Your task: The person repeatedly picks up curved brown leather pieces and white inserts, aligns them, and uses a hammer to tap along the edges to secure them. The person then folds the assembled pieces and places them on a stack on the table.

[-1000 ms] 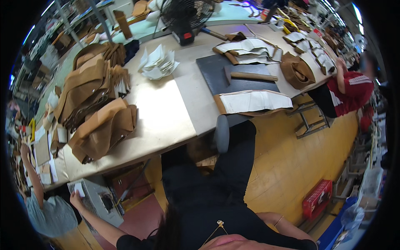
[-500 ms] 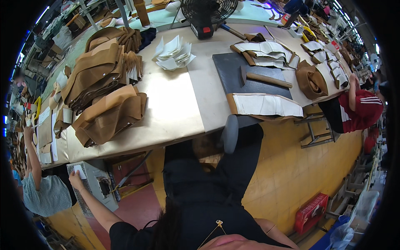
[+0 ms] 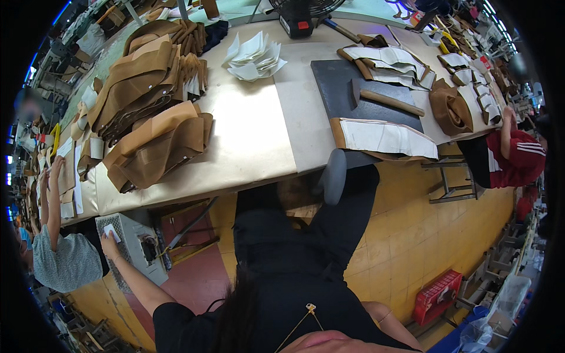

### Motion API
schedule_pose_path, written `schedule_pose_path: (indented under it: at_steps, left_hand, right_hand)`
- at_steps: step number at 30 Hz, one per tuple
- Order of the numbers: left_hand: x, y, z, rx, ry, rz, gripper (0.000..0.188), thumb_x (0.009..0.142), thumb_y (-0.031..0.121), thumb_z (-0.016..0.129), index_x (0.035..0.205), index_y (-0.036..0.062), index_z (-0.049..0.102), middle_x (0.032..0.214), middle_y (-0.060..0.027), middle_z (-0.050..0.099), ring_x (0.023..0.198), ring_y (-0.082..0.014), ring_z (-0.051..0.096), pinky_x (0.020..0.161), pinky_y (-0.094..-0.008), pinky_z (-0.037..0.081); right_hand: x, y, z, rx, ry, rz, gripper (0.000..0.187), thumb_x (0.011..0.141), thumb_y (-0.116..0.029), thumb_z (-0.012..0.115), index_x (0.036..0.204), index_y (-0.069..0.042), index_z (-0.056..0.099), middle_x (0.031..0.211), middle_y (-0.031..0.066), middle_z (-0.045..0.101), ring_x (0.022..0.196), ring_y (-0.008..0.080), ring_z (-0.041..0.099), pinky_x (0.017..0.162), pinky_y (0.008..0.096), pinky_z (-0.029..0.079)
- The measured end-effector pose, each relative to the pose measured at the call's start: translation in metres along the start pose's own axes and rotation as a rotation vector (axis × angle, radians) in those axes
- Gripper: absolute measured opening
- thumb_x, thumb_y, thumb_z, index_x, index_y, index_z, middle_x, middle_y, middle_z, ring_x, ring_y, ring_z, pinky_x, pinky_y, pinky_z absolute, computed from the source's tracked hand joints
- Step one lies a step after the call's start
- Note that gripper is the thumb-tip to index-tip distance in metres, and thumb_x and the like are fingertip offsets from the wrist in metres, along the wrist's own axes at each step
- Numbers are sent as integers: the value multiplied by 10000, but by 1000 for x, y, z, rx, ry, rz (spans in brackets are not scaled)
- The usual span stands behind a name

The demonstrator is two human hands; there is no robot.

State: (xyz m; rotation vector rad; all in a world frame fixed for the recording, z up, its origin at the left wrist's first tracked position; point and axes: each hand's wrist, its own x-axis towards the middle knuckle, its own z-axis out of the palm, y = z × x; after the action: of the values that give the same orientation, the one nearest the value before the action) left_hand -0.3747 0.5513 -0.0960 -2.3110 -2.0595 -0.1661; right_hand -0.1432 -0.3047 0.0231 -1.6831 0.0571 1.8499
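Observation:
At the lower left, my left hand (image 3: 110,244) is closed on a small white piece (image 3: 113,233) with a flat, paper-like look. It holds the piece against the speckled face of a grey box (image 3: 132,247) beside the table. My right arm (image 3: 382,317) is bent at my side, a thin bracelet on it, and its fingers are hidden. On the table ahead, a wooden-handled hammer (image 3: 391,102) rests on a dark slab (image 3: 335,94). A brown strip with a white backing (image 3: 388,136) lies at the slab's near edge.
Brown folded pieces (image 3: 135,88) are stacked at the table's left. White sheets (image 3: 254,57) lie loose near a black fan (image 3: 297,20). A grey rounded pad (image 3: 334,176) stands at the near edge. Co-workers sit left and right. A red crate (image 3: 437,297) is at lower right.
The whole view has shifted, so the table and its things sit slightly higher and further right. My left hand keeps the white piece at the grey box. The left co-worker's hands have moved up.

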Motion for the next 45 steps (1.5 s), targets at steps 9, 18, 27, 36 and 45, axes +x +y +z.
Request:
schedule_pose_path:
  at_steps: [9,18,27,36,45]
  left_hand:
    - [4,60,-35,-7,571,-2,739,912,613,582,1478,153,464,1433,-206,507,1347,-351,458,1106,-546,285]
    - [-199,414,-180,-1033,413,880,462,946,131,682,1374,32,538,1421,-154,494,1335,-296,454,1135,-420,329]
    - [-403,609,-114,-654,-289,1519,413,840,356,782,1179,132,713,1271,-218,552,1227,-381,470,1025,-452,400]
    - [-434,629,-104,-700,-858,1300,345,849,274,793,913,-14,613,864,-102,628,771,-194,622,674,-338,538]
    - [-286,572,-145,-945,-883,1003,266,802,115,804,954,21,606,850,-30,622,735,-104,592,579,-232,497]
  right_hand:
    - [-16,-1,-3,-1,-95,-16,679,913,-378,668,1471,-63,443,1530,137,445,1408,296,412,1147,366,343]
    - [-21,5,15,67,-106,-48,679,931,-370,654,1485,-57,416,1545,135,422,1420,288,393,1159,362,325]
    - [-26,10,9,116,-150,-74,679,949,-361,639,1500,-52,390,1560,133,399,1431,279,374,1171,358,306]
    - [-23,6,-16,112,-201,-92,679,967,-353,625,1514,-47,364,1575,131,376,1442,271,356,1182,354,288]
    - [-8,24,-6,262,-250,-136,725,975,-373,617,1556,-90,289,1587,143,351,1459,289,330,1198,351,263]
